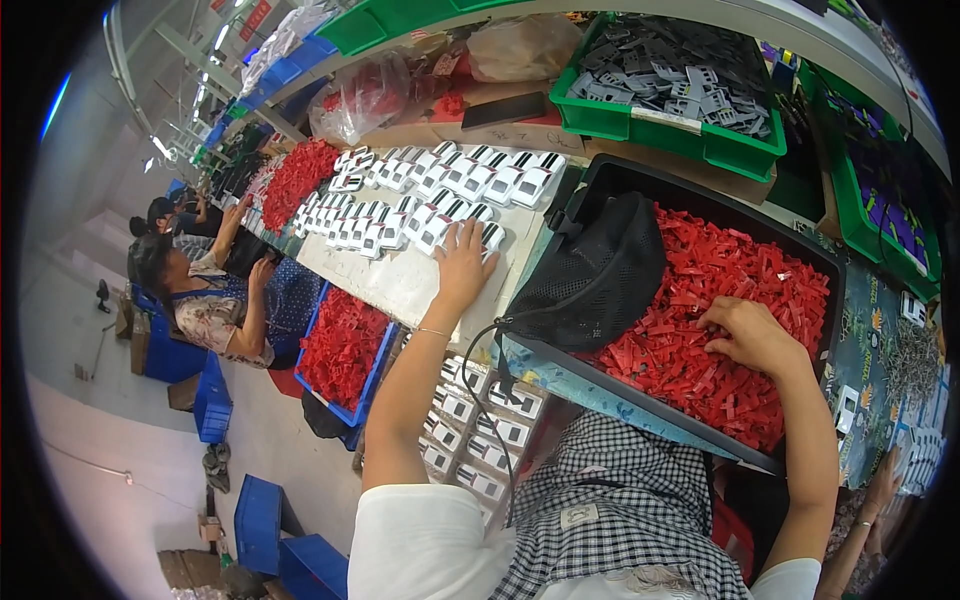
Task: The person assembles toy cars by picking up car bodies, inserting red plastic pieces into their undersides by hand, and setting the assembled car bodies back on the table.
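My left hand [463,266] lies palm down on the white board [395,282], fingers spread over the near row of small white-and-black parts [440,195], touching one at the row's end. My right hand [748,334] reaches into the black bin [640,180] and rests with bent fingers on the heap of small red plastic pieces [720,320]. Whether it holds any piece I cannot tell. A black mesh bag [600,270] hangs over the bin's near left corner.
A green bin of grey parts [680,85] stands behind the black bin. Below the bench sit a blue crate of red pieces [342,345] and a tray of white-and-black parts [475,430]. A seated person [215,300] works at left; another person's hand [880,485] shows at lower right.
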Tool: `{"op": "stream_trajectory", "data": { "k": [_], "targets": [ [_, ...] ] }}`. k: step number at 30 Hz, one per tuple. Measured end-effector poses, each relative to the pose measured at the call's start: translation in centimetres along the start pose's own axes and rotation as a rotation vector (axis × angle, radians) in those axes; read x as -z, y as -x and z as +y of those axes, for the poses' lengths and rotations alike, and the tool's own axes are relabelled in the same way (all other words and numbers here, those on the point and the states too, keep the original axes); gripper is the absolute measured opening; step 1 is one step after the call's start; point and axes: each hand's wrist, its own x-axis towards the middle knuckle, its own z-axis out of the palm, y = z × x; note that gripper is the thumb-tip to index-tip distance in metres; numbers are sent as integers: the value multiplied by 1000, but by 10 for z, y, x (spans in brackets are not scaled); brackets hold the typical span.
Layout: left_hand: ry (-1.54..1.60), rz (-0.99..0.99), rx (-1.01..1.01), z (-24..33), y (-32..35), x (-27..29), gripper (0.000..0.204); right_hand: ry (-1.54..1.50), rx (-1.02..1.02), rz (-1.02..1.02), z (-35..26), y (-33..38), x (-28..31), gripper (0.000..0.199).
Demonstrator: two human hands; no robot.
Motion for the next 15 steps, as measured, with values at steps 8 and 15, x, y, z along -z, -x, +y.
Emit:
{"op": "stream_trajectory", "data": {
  "k": [8, 15],
  "targets": [
    [208, 65, -38, -36, -15, -8, 54, 59, 124, 38, 12, -10, -13, 18],
    [525, 185, -513, 177, -78, 127, 32, 126, 265, 135, 8, -19, -35, 18]
  ]
}}
